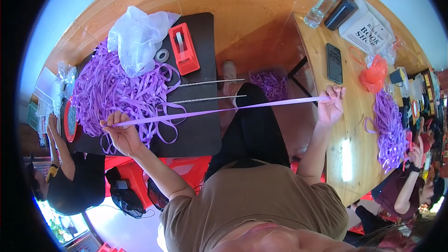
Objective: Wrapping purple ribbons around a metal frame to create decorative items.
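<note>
A long purple ribbon [261,105] is stretched between my two hands, above my lap and slightly higher on the right. My left hand [122,135] pinches one end, over the near edge of a big tangled heap of purple ribbon [100,88] on the black table. The other end is pinched by my right hand [331,105], held beside the wooden table's left edge. Two thin metal rods [210,98] jut out from the black table beyond the stretched ribbon.
A red tape dispenser [189,63], a tape roll [162,55] and a white plastic bag [133,37] lie on the black table [200,133]. The wooden table [317,42] bears a phone [334,64], bottle [322,7] and ribbon bundle [389,130]. Other people sit at both sides.
</note>
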